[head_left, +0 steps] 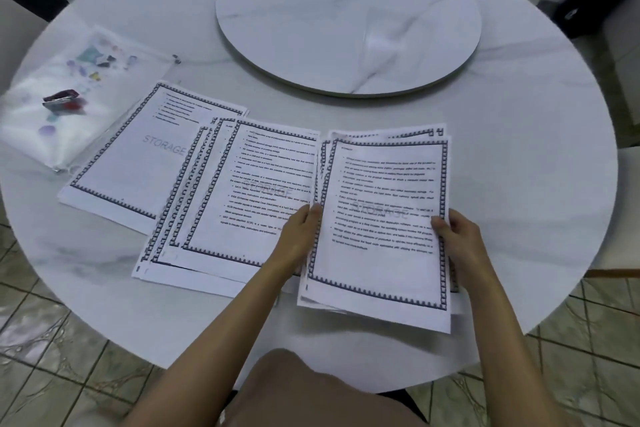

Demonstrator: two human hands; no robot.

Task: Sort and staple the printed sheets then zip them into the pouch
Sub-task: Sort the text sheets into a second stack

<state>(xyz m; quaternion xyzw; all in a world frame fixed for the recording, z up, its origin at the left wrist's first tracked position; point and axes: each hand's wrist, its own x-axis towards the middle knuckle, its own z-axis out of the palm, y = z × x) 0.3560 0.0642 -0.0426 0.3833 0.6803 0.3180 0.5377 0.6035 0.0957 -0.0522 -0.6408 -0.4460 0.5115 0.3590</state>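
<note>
Paperwork is spread across a round marble-look table [519,135], and read from the left it suggests sorting still under way. Farthest left lies the clear zip pouch [52,107], printed with small coloured shapes, flat and apparently holding no sheets; a red stapler [62,100] rests on top of it, parked within reach for the later steps. Just beside the pouch, and overlapping its lower edge, is a single bordered sheet [138,156] watermarked STORAGE, set apart on its own. Next comes a fanned middle pile [225,204] of several sheets, their chequered borders stepped so each one shows, probably to keep the page order readable. The left hand [298,236] lies over that pile's right margin, with its fingers curled around the left edge of the right-hand stack [381,225]. The right hand [460,239] closes on the stack's opposite edge, thumb on top and fingers hidden beneath. Held from both sides like this, the stack seems to be getting squared or lifted clear; its uneven upper corners show the sheets are not yet aligned. Behind everything sits a round turntable [346,17], bare and out of the way. Nothing looks stapled so far.
</note>
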